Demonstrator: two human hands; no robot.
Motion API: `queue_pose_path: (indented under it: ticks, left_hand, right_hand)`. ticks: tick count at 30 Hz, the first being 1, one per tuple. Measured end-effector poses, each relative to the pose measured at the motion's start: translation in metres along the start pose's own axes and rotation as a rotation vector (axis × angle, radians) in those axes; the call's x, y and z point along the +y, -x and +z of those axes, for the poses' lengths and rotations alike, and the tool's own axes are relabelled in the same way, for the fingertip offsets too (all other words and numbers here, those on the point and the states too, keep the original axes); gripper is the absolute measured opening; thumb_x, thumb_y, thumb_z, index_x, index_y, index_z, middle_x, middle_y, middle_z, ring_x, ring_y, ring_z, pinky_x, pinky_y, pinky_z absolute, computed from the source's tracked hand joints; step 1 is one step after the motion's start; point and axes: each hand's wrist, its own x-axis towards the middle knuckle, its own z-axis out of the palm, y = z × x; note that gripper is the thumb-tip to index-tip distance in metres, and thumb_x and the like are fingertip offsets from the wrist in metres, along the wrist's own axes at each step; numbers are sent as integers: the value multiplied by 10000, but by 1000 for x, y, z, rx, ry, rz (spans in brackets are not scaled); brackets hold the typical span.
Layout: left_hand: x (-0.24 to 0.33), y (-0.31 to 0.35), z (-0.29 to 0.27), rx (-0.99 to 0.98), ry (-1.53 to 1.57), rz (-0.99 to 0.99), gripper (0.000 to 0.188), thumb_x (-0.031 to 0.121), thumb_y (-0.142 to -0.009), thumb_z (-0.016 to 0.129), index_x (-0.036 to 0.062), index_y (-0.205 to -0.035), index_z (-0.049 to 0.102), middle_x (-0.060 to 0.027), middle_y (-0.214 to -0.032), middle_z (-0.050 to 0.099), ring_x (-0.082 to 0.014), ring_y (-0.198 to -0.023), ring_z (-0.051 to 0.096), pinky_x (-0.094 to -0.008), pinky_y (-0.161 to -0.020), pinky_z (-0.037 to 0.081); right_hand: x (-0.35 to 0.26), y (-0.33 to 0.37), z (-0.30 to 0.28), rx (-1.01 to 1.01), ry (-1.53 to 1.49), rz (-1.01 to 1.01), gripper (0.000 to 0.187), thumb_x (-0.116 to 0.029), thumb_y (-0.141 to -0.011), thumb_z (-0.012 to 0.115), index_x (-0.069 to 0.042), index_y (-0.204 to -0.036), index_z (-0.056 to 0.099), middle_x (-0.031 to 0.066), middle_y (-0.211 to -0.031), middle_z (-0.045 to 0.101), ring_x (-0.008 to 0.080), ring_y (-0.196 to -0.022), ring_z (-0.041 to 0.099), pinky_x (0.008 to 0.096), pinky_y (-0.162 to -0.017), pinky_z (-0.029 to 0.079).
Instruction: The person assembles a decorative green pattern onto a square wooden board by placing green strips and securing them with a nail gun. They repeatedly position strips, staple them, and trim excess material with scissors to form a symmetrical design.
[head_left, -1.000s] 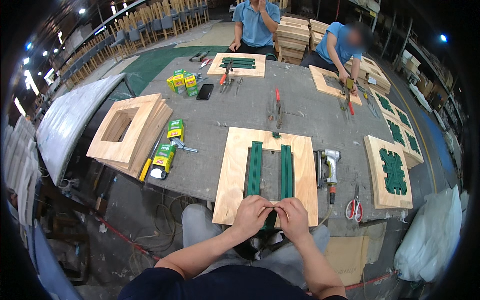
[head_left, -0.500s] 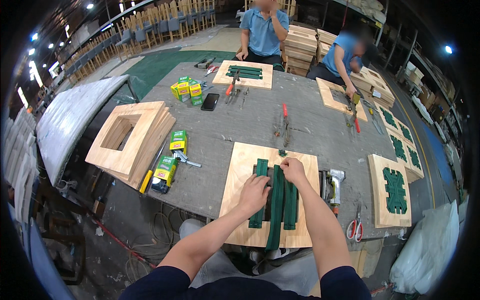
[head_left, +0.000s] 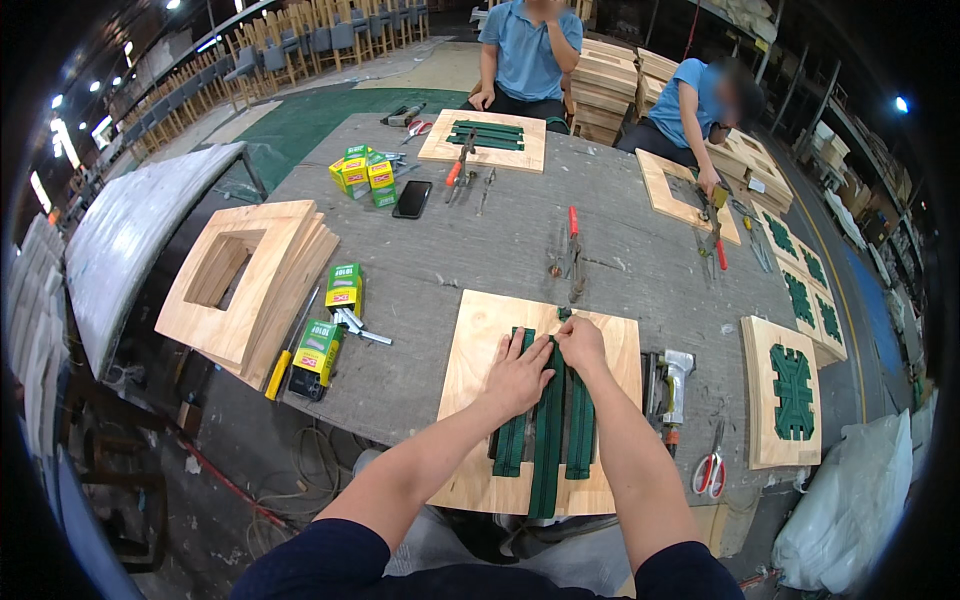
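Across the opening of the pale wooden frame [head_left: 466,352] run three dark green straps, lying side by side from its far part toward its near part. The middle strap [head_left: 546,450] reaches down to the frame's near edge, while the left strap [head_left: 508,447] and the right strap [head_left: 580,432] end short of it. The left hand [head_left: 519,378] lies over the frame's far part, palm down, its fingers extended and slightly apart, resting on the upper lengths of the left and middle straps without gripping either. The right hand [head_left: 583,348] is just beside it, fingers curled inward, the tips at the far end of the middle strap; whether they pinch it I cannot tell. Just right of the frame lies a staple gun [head_left: 678,385], with red-handled scissors [head_left: 710,470] nearer the person. Farther right of the frame is a board with woven green straps [head_left: 792,392]. Beyond its far edge are red-handled pliers [head_left: 574,245]. Well to the frame's left stand stacked wooden frames [head_left: 240,290], and between them and it sit green-and-yellow boxes [head_left: 319,346].
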Motion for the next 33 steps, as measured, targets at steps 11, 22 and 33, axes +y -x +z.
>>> queue_pose_path:
  ticks: [11,22,33]
  left_hand:
    - [-1,3,-6,-6,-101,-49,584,449,-1067,431,138,-1562,424,-37,-1638,368,-420,-1522,272,-644,-1223,189]
    - [5,2,-5,12,-99,-34,583,454,-1045,478,162,-1549,445,-41,-1631,366,-429,-1514,280,-668,-1211,188]
    - [8,2,-10,-19,-60,-44,584,461,-1046,471,184,-1559,442,-53,-1654,334,-430,-1535,231,-658,-1222,174]
  right_hand:
    - [46,24,-48,93,-744,87,225,-176,-999,641,-29,-1154,711,49,-899,702,125,-742,666,266,-621,548]
    - [192,99,-130,187,-48,479,354,-229,-841,810,60,-1026,724,140,-900,741,235,-793,700,389,-721,535]
    - [166,94,-150,256,-505,465,442,45,-732,748,57,-1149,600,139,-944,674,250,-733,671,402,-607,533]
